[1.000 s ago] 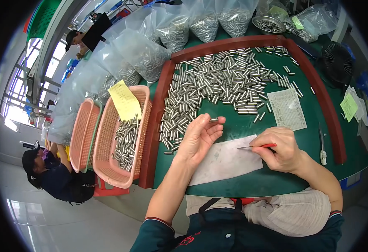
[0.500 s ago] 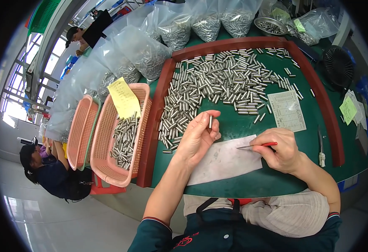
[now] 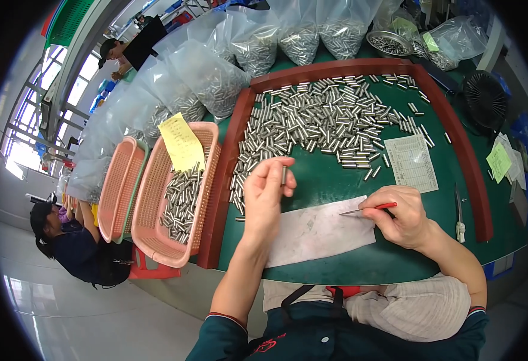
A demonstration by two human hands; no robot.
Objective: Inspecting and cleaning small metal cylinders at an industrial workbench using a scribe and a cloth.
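Over the near left of the green table, my left hand [image 3: 265,195] is closed around a small metal cylinder [image 3: 284,175], pinched upright between thumb and fingers. My right hand [image 3: 401,212] grips a slim tool with a red handle [image 3: 389,206]; its thin pointed metal tip hangs above a stained white cloth [image 3: 318,231]. Whether it is a scraper or a pick is too small to tell. Beyond both hands spreads a heap of loose metal cylinders [image 3: 312,117], and a printed paper sheet [image 3: 409,162] lies to its right.
A dark red wooden frame [image 3: 336,67] borders the heap. Left of it stand a pink basket [image 3: 146,225] of cylinders with a yellow note [image 3: 181,141] and another pink basket [image 3: 110,198]. Clear bags [image 3: 255,45] line the back. Tweezers [image 3: 459,213] and a black fan [image 3: 485,99] are at right.
My left hand has shifted left and turned, still pinching the metal cylinder. The right hand with the red-handled tool has barely moved. The view has shifted slightly.
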